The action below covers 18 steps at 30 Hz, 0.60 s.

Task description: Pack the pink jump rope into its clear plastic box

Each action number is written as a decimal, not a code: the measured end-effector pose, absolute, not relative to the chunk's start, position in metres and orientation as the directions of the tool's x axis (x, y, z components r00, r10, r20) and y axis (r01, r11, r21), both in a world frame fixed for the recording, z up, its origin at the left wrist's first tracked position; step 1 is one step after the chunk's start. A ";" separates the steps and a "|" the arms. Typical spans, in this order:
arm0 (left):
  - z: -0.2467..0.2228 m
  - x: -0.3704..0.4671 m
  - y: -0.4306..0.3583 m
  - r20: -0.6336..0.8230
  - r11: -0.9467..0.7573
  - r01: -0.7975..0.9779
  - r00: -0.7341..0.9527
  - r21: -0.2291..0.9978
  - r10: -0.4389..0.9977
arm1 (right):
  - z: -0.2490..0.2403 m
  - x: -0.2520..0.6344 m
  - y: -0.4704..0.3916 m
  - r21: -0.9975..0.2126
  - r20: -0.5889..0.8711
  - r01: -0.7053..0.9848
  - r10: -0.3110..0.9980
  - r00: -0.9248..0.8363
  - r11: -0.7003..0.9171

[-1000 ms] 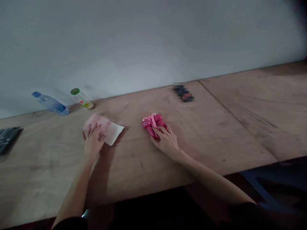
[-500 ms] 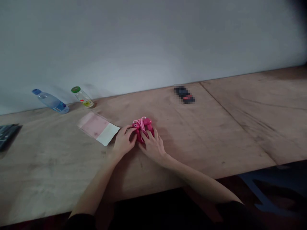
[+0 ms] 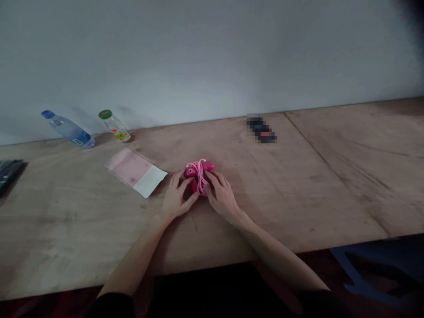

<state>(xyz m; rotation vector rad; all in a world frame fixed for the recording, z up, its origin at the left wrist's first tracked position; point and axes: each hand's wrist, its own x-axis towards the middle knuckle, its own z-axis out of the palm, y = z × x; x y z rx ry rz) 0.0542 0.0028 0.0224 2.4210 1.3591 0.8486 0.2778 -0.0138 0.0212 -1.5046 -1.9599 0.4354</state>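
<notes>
A pink jump rope [image 3: 200,176] lies on the wooden table in front of me, its lighter pink cord gathered in loops between the dark pink handles. My left hand [image 3: 177,195] curls round its left side, thumb at the near end and fingers along the handle. On the right side, my right hand [image 3: 222,194] rests with bent fingers against the other handle and the cord. Both hands grip the bundle from opposite sides, and the fingers partly hide the handles.
Left of my hands lies a flat pink-and-white packet [image 3: 137,172]. Behind it stand a blue-capped water bottle [image 3: 69,130] and a green-capped bottle [image 3: 115,126]. A dark pixelated object [image 3: 261,129] lies near the wall, and a black item [image 3: 9,174] at the left edge.
My right hand has shifted off the top of the bundle to its right side, so more of the cord shows. My left thumb now reaches across the near end. The view has tilted slightly.
</notes>
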 end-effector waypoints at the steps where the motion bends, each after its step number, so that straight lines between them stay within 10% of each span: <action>1: 0.022 0.054 0.002 0.368 -0.545 0.708 0.409 0.449 0.835 | 0.021 0.281 -0.011 -0.617 0.278 0.736 0.952 -0.125 0.277; 18: 0.012 0.056 0.002 0.382 -0.609 0.702 0.483 0.369 0.788 | 0.010 0.310 0.012 -0.563 0.327 0.812 0.944 0.045 0.156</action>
